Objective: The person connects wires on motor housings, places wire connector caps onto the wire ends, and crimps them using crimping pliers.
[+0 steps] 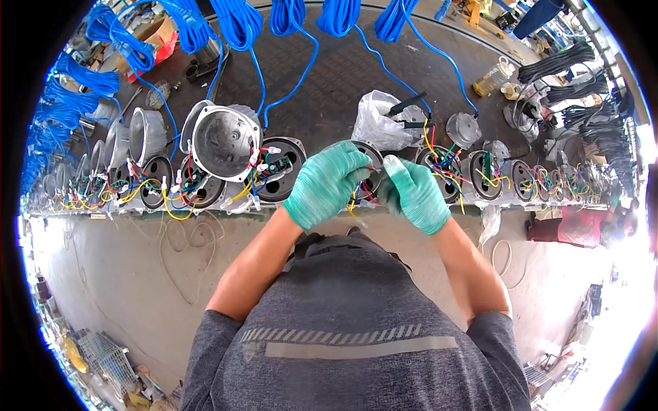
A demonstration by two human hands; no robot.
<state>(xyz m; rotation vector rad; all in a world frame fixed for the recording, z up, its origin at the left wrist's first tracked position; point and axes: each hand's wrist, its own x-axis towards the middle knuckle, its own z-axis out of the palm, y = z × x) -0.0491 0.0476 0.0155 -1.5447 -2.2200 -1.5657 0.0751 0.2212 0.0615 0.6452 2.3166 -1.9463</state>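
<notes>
At the bench, red wiring sits between gloved fingers.

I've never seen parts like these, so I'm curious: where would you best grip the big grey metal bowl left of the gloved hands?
Probably by the left edge of its rim, coming from the left: the bowl opens toward the camera, exposing the rim, while coloured wires crowd its right side.
</notes>
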